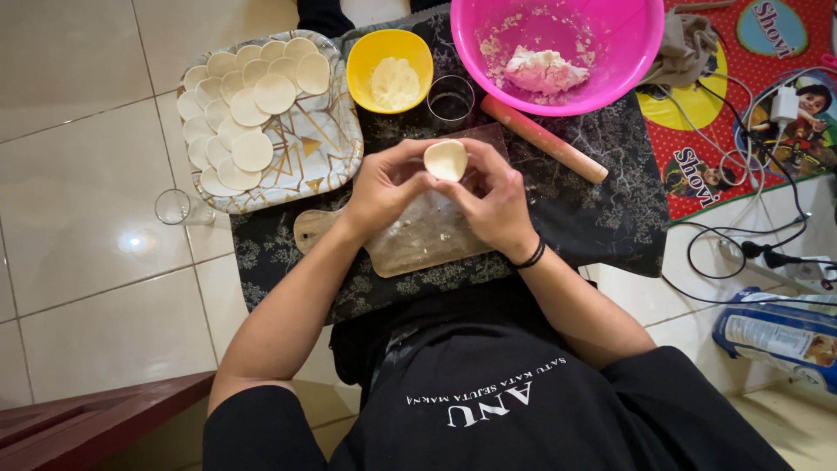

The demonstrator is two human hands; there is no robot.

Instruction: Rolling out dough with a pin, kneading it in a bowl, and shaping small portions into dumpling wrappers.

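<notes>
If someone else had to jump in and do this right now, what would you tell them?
Left hand and right hand: both pinch one round dough disc, held up over the wooden board.
Tray to the left: many flat discs laid out in overlapping rows, so much of the cutting looks done.
Pink bowl: a lump of dough remains, probably still to be rolled.
Yellow bowl holds flour. A clear glass and the rolling pin lie just beyond the board.
Left to do: the disc in hand has no filling or fold that I can see.
</notes>
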